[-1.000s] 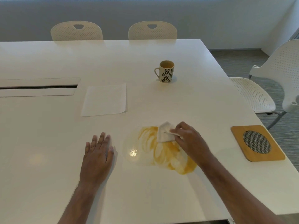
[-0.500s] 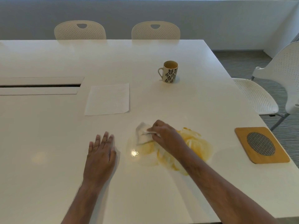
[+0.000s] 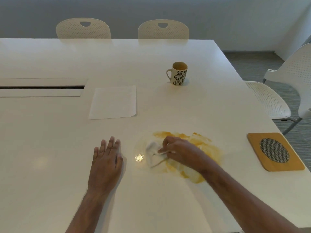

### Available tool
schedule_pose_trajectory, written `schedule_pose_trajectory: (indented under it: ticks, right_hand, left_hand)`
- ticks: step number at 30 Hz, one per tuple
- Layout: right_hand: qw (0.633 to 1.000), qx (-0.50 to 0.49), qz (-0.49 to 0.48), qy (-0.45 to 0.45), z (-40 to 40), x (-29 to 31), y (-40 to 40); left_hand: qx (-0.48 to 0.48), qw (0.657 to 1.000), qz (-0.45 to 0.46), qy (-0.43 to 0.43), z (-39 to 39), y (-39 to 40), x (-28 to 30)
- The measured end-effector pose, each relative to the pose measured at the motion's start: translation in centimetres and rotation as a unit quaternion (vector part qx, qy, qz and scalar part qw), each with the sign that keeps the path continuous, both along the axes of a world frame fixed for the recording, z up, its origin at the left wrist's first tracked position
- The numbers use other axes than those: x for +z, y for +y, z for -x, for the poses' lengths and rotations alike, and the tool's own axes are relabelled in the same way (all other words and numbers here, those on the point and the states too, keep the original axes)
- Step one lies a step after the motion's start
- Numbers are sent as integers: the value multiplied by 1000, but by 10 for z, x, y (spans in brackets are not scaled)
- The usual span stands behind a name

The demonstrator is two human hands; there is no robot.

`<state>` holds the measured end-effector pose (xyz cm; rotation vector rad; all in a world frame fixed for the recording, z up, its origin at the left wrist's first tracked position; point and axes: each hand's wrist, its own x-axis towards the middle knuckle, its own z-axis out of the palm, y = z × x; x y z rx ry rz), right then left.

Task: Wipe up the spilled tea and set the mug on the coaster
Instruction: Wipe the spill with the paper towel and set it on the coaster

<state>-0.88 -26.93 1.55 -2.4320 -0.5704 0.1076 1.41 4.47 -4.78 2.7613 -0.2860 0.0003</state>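
Note:
A smeared orange tea spill [image 3: 198, 148] spreads over the white table [image 3: 50, 140] in front of me. My right hand [image 3: 181, 152] presses a crumpled white napkin [image 3: 154, 154] onto the spill's left part. My left hand [image 3: 106, 159] lies flat on the table, fingers apart, left of the spill and holding nothing. The cream mug [image 3: 179, 73] with dark leaf print stands upright farther back, handle to the left. The wooden coaster [image 3: 275, 151] with a round mesh insert lies near the table's right edge.
A flat white paper napkin [image 3: 113, 101] lies left of the mug. A cable slot [image 3: 42, 87] runs along the table's left side. Two white chairs [image 3: 163, 30] stand at the far edge, another chair [image 3: 286, 91] at the right.
My right hand has dragged the napkin leftward and then toward me across the spill, smearing the tea. My left hand has stayed flat on the table.

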Motion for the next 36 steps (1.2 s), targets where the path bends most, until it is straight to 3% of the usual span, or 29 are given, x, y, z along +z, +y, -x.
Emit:
schedule_pose_trajectory:
  ticks: [3,5,10,13,16,20,25,30,36]
  right_hand:
    - [984,-168,8,-62,-18,-2,-12]
    - [975,-215,8,-64,-29,-5,-6]
    - [999,-31,-17,-27,-6,-11,24]
    - [999,50,15,-14,25,-13,13]
    - [999,8,23,47,40,-14,-21]
    - [987,-141,-73,36,48,-12,-67]
    - [900,-316,-282,104,46,-13,-87]
    - [753,-320,-557,142,42,-7,-68]
    - [619,-325,-690,186,38,-2,-49]
  left_hand:
    - [0,1000,7,-1,0,1,-1]
    - [-2,1000,6,-3,-1,1,-2]
    - [-2,1000,0,-5,0,2,-4]
    - [-1,1000,-1,-5,-1,2,-4]
    - [1,1000,2,-2,-1,2,-4]
    - [-1,1000,5,2,0,2,-2]
    - [-1,1000,12,6,2,1,0]
    - [-6,1000,11,15,2,2,2]
    - [-8,999,22,23,2,2,4]
